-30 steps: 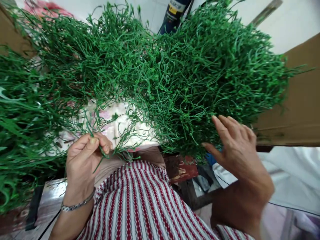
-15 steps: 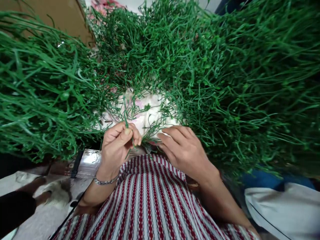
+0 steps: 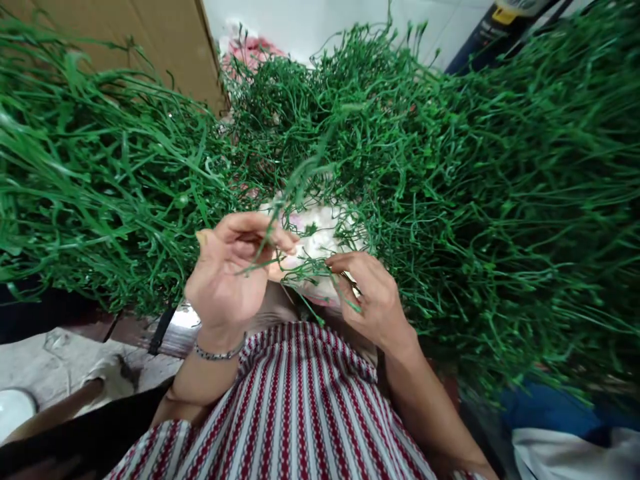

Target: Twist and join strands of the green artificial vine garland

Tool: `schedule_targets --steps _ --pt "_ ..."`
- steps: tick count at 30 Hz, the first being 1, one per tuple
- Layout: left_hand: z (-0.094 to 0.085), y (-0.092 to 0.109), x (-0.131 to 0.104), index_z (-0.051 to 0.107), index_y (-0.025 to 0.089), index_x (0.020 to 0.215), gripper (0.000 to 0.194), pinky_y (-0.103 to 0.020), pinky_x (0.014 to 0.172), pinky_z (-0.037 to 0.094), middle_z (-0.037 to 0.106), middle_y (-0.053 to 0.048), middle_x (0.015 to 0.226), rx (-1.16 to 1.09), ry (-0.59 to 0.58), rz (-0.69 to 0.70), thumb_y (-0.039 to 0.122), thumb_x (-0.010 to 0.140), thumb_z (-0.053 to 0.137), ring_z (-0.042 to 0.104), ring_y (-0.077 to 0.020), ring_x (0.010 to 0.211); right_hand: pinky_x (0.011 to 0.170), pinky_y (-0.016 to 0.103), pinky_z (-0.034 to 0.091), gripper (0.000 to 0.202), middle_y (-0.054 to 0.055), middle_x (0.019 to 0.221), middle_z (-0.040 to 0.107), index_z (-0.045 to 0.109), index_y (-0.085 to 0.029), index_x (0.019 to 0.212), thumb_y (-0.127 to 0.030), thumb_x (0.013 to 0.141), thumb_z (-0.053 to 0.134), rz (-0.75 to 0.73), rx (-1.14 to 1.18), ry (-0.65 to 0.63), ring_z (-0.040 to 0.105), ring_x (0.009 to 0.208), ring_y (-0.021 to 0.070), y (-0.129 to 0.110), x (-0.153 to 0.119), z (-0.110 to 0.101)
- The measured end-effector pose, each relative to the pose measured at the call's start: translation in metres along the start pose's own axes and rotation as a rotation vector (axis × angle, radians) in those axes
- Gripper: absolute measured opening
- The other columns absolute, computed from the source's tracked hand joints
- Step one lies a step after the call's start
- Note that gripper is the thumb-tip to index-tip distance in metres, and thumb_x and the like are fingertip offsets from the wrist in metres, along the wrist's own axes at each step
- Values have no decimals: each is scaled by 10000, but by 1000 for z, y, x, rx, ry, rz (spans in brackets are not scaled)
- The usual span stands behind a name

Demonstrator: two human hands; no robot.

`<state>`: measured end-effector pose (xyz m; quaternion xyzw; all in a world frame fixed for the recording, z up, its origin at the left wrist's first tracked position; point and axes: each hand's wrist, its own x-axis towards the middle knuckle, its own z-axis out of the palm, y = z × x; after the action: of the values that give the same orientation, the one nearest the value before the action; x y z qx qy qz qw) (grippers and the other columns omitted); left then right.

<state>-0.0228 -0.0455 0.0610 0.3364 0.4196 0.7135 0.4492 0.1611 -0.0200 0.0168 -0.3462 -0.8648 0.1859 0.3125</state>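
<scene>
My left hand (image 3: 233, 273) has its palm turned up and its fingers and thumb apart. A blurred green stem (image 3: 300, 180) crosses in front of its fingers and reaches up over the pile, not gripped. My right hand (image 3: 373, 297) is curled, thumb and fingertips closed on thin green stems (image 3: 313, 269) above my lap. Bits of green show below its fingers as well. Under the loose stems lies a whitish cloth or sheet (image 3: 320, 223) with pinkish patches.
Large heaps of tangled green stems stand on the left (image 3: 100, 173), right (image 3: 490, 200) and ahead (image 3: 320, 100). A cardboard box (image 3: 150, 40) is at the back left, near pink cloth (image 3: 253, 50). A dark cylinder (image 3: 493, 33) leans at the back right. Another person's foot (image 3: 107, 380) shows at lower left.
My left hand has opened and let go of the green stem, which now streaks upward, away from me. My right fingers have closed on stems. The view has shifted slightly.
</scene>
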Motion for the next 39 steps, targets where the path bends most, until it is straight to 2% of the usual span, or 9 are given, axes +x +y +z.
schedule_targets --steps 2,5,10,14,20,24,29,33,39 --pt "1 -5 4 630 217 892 495 -436 773 506 671 -60 804 -22 -54 -39 632 811 374 640 -230 801 743 342 467 97 63 864 621 511 -194 886 -130 839 455 23 58 47 586 832 188 1 1 -3" --pt "1 -16 7 642 198 976 381 -408 812 488 683 -77 878 -43 -220 -89 507 789 519 635 -233 861 716 314 480 117 50 840 615 514 -190 903 -116 821 474 29 100 88 597 804 175 1 4 -9" --pt "-2 -29 7 699 171 823 126 -296 760 449 655 -65 822 137 -399 -5 246 733 655 592 -177 815 670 290 481 107 52 828 634 541 -168 928 -143 834 495 21 91 106 609 764 166 1 9 -15" --pt "1 -29 9 678 161 691 42 -267 674 429 614 -44 708 85 -349 -7 201 702 682 552 -151 733 666 296 478 80 44 783 626 553 -174 882 -171 852 479 14 66 121 598 734 162 2 13 -16" --pt "8 -23 9 638 143 634 90 -217 547 388 596 -24 685 -100 -280 -271 188 628 715 512 -103 610 726 359 468 94 60 803 637 574 -179 858 -141 827 494 -26 -35 153 580 786 190 2 20 -18" --pt "13 -26 8 631 149 641 106 -219 563 388 609 -21 683 -17 -190 -159 199 629 724 514 -105 617 780 385 486 170 68 915 642 588 -198 921 -104 794 524 -51 85 248 589 880 205 -9 18 -29" --pt "23 -31 5 615 170 682 71 -253 642 396 584 -12 674 260 -205 125 199 734 653 511 -128 681 753 381 492 191 52 895 643 595 -222 951 -133 794 532 -53 195 372 599 848 206 -24 16 -46" --pt "33 -29 1 598 183 716 72 -273 674 406 578 -12 692 424 -256 310 170 786 586 528 -144 721 777 407 477 285 72 921 644 560 -194 1005 -269 741 636 -47 20 229 581 863 235 -29 20 -47" --pt "37 -31 -1 597 183 716 69 -284 668 423 594 -20 688 468 -342 383 155 778 586 541 -149 698 706 342 493 126 50 817 655 572 -190 926 -182 803 551 23 -44 185 606 768 186 -20 16 -39"
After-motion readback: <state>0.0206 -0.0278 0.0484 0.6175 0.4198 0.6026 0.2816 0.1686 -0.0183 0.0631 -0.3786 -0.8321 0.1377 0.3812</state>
